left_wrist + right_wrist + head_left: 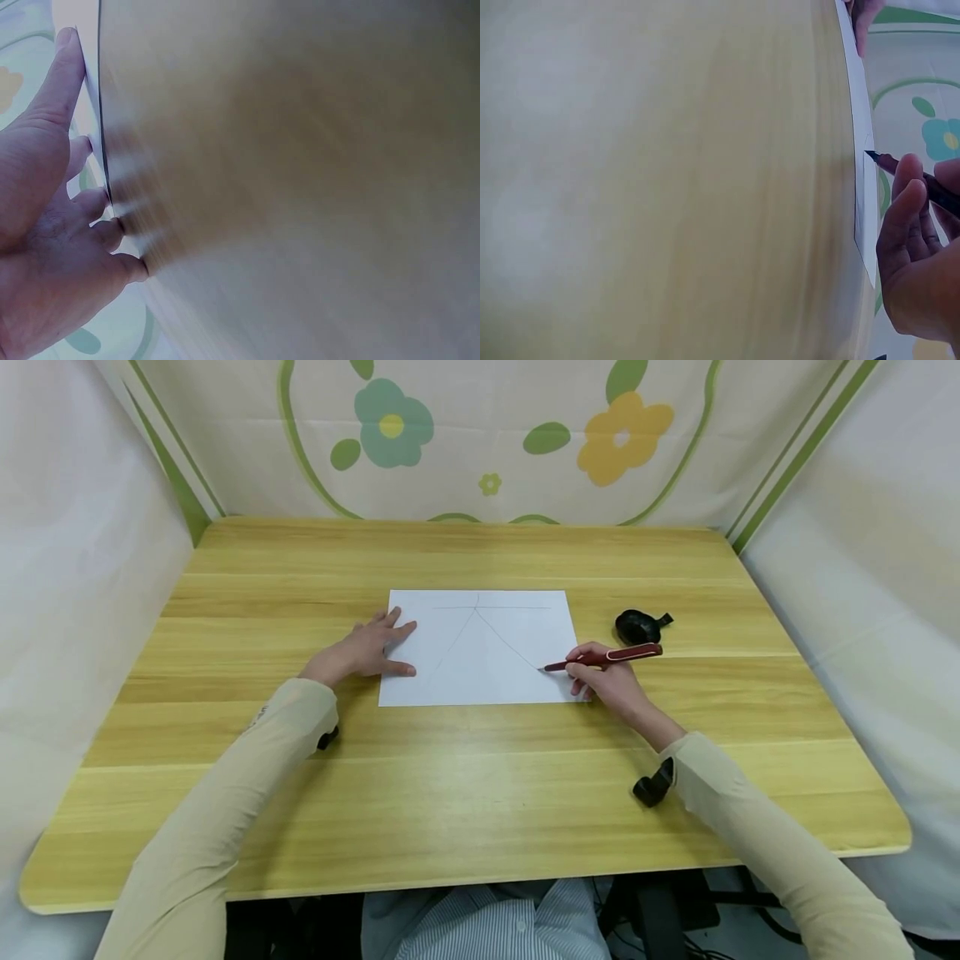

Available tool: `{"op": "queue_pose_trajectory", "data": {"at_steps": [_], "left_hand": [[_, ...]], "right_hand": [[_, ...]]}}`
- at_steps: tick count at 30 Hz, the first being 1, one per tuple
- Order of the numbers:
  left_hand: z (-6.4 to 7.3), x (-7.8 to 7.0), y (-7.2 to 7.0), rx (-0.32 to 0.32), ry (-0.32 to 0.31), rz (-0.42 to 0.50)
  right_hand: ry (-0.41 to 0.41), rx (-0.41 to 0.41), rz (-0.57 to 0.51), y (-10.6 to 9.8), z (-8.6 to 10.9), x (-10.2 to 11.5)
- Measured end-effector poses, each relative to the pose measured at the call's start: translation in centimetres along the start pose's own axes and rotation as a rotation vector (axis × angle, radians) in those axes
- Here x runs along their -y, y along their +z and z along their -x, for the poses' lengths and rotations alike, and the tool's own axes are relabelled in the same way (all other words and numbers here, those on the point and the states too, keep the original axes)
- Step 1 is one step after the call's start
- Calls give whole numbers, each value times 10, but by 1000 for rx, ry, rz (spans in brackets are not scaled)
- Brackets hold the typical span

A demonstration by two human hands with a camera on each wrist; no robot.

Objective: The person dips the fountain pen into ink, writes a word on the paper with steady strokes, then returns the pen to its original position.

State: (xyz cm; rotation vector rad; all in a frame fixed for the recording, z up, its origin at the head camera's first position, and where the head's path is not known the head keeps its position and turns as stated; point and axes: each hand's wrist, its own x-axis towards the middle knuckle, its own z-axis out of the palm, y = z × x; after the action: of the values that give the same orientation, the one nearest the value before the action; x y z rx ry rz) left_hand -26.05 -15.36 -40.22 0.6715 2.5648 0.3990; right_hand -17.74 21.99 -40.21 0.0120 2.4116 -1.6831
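Observation:
A white sheet of paper (480, 681) lies on the wooden table, with thin lines drawn on it: a near-level line, a short upright stroke and two slanting lines spreading downward. My left hand (365, 647) rests on its left edge with the fingers spread; the left wrist view shows the same hand (52, 217) with its fingertips down along the edge. Between thumb and fingers, my right hand (603, 677) pinches a dark red fountain pen (633, 652). The nib touches the paper at the lower end of the right slanting line. In the right wrist view the pen (937, 193) points at the sheet.
A small round black object (637, 627) with a short tab sits right of the paper, just beyond the right hand. White cloth with printed flowers (393, 425) stands behind the table (450, 802), and plain white cloth hangs at both sides.

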Motion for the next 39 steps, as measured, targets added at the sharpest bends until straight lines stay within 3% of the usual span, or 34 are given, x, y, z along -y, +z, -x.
{"op": "queue_pose_trajectory", "data": {"at_steps": [19, 39], "left_hand": [[0, 2, 0, 7, 6, 4], [0, 3, 1, -8, 23, 5]], "right_hand": [[-28, -21, 3, -9, 12, -10], [22, -10, 24, -18, 25, -12]]}}
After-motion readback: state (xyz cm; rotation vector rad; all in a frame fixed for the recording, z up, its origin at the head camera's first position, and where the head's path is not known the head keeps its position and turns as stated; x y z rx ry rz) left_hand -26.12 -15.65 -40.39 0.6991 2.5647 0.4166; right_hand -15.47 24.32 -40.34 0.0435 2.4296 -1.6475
